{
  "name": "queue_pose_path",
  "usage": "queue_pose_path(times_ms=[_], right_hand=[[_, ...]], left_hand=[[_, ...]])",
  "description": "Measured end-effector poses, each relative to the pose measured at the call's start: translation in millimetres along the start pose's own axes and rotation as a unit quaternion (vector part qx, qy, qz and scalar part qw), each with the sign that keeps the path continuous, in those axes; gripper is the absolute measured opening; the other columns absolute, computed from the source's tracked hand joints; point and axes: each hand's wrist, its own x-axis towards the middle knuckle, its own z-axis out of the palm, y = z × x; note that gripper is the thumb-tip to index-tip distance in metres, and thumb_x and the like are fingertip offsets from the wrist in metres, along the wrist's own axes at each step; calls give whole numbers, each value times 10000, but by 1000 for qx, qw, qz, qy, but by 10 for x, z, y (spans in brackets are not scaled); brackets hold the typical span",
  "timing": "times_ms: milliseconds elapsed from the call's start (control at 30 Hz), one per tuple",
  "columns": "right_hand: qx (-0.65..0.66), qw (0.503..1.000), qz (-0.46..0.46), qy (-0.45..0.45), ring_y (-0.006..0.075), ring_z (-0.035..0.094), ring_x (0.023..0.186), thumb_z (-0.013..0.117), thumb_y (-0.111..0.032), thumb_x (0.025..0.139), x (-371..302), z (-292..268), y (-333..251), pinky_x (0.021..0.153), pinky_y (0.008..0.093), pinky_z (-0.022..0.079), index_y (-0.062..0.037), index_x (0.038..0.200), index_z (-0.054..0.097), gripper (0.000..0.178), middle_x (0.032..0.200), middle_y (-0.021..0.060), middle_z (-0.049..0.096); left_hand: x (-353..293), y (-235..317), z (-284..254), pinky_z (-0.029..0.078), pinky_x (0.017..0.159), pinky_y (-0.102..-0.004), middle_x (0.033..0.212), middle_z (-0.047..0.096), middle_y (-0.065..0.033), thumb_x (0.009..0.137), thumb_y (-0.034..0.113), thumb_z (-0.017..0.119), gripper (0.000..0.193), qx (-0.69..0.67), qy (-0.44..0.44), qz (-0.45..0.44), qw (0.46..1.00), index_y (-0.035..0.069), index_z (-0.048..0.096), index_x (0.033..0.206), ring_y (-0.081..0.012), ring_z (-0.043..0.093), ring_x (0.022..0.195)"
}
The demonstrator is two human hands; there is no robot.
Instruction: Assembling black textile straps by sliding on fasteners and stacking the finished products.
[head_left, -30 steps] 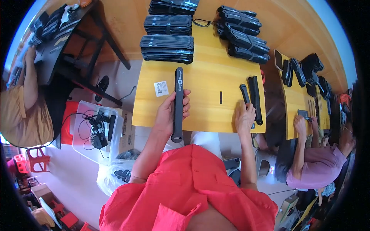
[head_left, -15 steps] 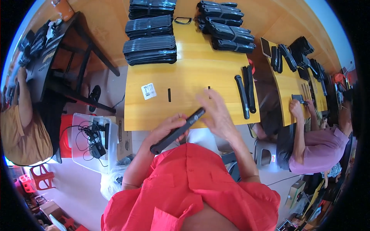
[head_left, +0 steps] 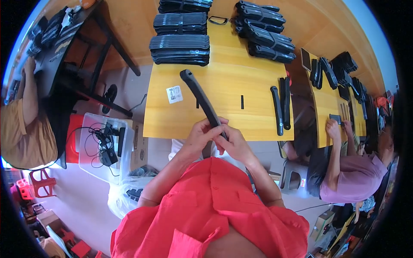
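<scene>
A long black strip with a rounded, slotted end (head_left: 198, 95) stands tilted up and to the left over the near edge of the yellow table (head_left: 172, 122). My left hand (head_left: 198, 138) is closed around its lower end. Pressed against it from the other side, my right hand (head_left: 235, 145) also grips that end; the fingers partly hide it. Similar black strips (head_left: 282, 105) lie side by side at the table's right edge. A white printed label (head_left: 174, 94) and a short black strip (head_left: 242, 102) lie flat on the tabletop.
Banded stacks of black strips (head_left: 180, 48) and bundles (head_left: 271, 41) fill the table's far side, with a black loop (head_left: 218, 20) between. A clear bin of cables (head_left: 88, 157) stands at left. People work at a dark table (head_left: 56, 73) and another yellow table (head_left: 320, 99).
My right hand has come down from above the table to join the left on the strip. The strip has swung from leaning right to pointing up-left. The view has shifted slightly.
</scene>
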Motion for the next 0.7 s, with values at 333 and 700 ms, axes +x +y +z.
queue_pose_path(times_ms=[333,700], right_hand=[[-243,917,-244,199,149,599,706,656,75,693,-196,-106,-433,608,245,476,13,892,645,209,845,86,610],[-325,865,-322,206,226,616,676,672,95,648,-153,-41,-394,580,277,481,20,813,650,183,763,115,607]], left_hand=[[86,186,71,534,764,-312,899,586,-52,934,248,473,274,-165,68,51,983,71,462,1143,-165,618,873],[126,39,56,560,658,-256,844,601,-31,887,162,559,261,-130,76,59,987,45,519,1116,-111,619,772]])
